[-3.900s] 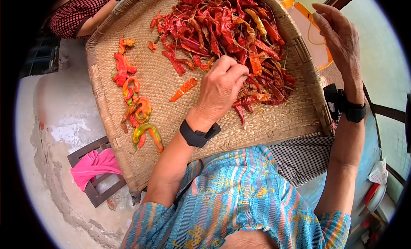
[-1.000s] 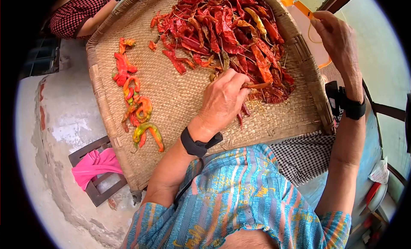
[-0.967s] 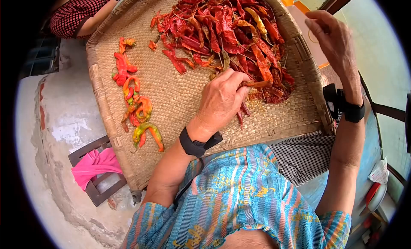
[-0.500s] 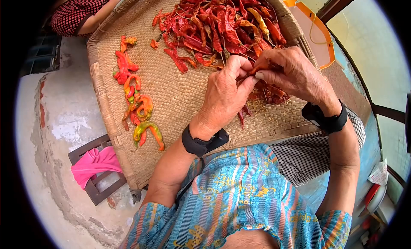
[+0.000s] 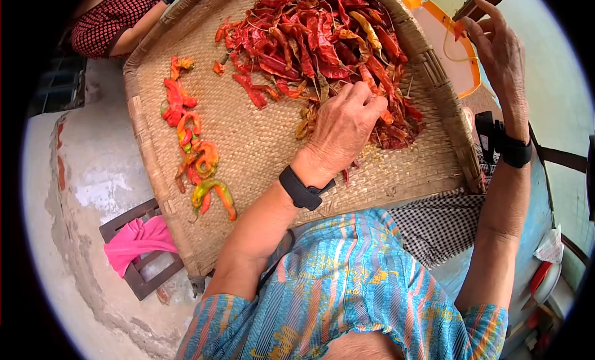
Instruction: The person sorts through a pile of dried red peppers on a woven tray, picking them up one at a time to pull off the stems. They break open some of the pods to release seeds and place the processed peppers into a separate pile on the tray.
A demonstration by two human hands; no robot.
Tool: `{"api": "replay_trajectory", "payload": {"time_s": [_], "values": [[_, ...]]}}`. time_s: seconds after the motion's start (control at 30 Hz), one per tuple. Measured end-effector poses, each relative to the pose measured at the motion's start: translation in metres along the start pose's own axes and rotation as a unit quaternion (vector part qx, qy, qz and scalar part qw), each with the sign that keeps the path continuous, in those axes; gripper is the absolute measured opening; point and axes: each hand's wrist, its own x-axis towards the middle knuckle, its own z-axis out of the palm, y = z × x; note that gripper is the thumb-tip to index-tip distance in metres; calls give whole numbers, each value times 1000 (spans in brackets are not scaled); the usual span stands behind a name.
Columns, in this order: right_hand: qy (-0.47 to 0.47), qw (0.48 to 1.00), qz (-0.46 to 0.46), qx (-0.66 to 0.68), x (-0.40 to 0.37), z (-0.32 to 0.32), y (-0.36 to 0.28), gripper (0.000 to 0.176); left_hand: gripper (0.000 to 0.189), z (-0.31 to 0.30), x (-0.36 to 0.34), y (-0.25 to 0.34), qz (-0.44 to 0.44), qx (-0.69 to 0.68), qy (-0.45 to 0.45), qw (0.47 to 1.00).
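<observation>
A heap of dried red chilies covers the far part of a woven bamboo tray. At the near edge of this heap is my left hand, its fingers curled down among the chilies and its fingertips hidden. What they grip I cannot make out. My right hand is raised beyond the tray's right rim, beside an orange-rimmed container. Thumb and finger pinch a small orange-red chili piece over that rim. Along the tray's left side lies a row of fresher red, orange and green chilies.
Another person's arm in a patterned sleeve rests by the tray's far left corner. Below left, a pink cloth hangs over a dark wooden frame. Checked cloth lies under the tray's near right edge.
My hands have come apart. The right one has moved up and right, out over the orange-rimmed container with the chili piece, while the left has reached slightly right onto the heap.
</observation>
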Motion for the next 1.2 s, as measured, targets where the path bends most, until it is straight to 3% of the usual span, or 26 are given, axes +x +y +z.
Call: {"api": "replay_trajectory", "payload": {"time_s": [0.07, 0.13, 0.2, 0.27, 0.33, 0.4, 0.53, 0.6, 0.63, 0.67, 0.73, 0.83, 0.93, 0.97, 1.03, 1.2], "values": [[3, 987, -83, 134, -7, 6, -11, 33, 21, -6, -2, 3, -5, -21, 14, 1000], [-121, 968, -95, 197, -13, -2, -39, 25, 23, -13, -7, 6, -41, -88, 25, 995], [-185, 912, -173, 323, -27, 3, -65, 21, 18, -16, -13, 9, -55, -132, 47, 989], [-355, 887, -175, 238, -35, -9, -93, 25, 14, -28, -18, 20, -164, -257, 67, 950], [-319, 862, -252, 302, -50, 11, -99, 25, 12, -33, -23, 22, -202, -311, 50, 927], [-355, 853, -290, 248, -53, 23, -96, 20, 14, -33, -27, 21, -253, -434, 29, 864], [-334, 853, -293, 273, -52, 23, -98, 20, 13, -39, -26, 11, -245, -412, 70, 875], [-310, 885, -197, 286, -45, 15, -97, 28, 14, -43, -29, -5, -250, -343, 119, 898], [-332, 886, -125, 299, -39, 8, -92, 32, 15, -46, -32, -15, -249, -297, 98, 916], [-269, 895, -119, 336, -35, 15, -80, 29, 15, -47, -33, -20, -250, -297, 97, 916], [-168, 889, -109, 412, -23, 14, -63, 28, 21, -48, -35, -26, -221, -138, 33, 965], [-96, 910, -4, 403, -4, 16, -11, 32, 30, -36, -36, -28, -192, -79, 11, 978], [-86, 915, 99, 381, 11, 18, 23, 36, 34, -25, -31, -26, -149, -12, 16, 989], [-87, 915, 99, 380, 11, 22, 29, 36, 31, -19, -32, -29, -150, -7, 28, 988], [-17, 988, 73, 138, 9, 25, 27, 40, 29, -16, -32, -31, -151, -2, 40, 988], [-86, 980, -19, 176, -6, 17, -13, 43, 23, -20, -36, -29, -232, -142, 12, 962]]}}
